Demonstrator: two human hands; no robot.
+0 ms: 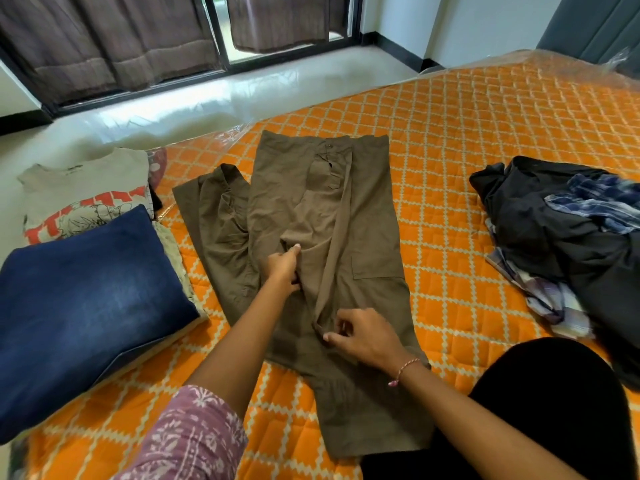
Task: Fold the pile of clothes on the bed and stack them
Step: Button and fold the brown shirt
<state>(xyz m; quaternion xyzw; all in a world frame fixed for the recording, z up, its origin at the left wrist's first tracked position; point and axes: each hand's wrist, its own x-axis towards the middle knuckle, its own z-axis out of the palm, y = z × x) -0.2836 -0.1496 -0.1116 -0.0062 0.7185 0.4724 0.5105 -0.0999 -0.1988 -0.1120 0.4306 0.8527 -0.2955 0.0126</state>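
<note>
There are two hands. The left hand (pixel 282 268) has its fingers on one pair of brown pants (pixel 311 237). The right hand (pixel 360 336) pinches a fold of those same pants.

Past the left hand's fingers, off to the left, sit two folded things: one pair of blue jeans (pixel 86 299) and one light shirt (pixel 86 188) with red print.

Far to the right of the right hand's fingers is one messy pile (pixel 568 244). In it I can count one black piece and one blue checked piece. There may be more, but I cannot tell.

There is one bed (pixel 467 133).
</note>
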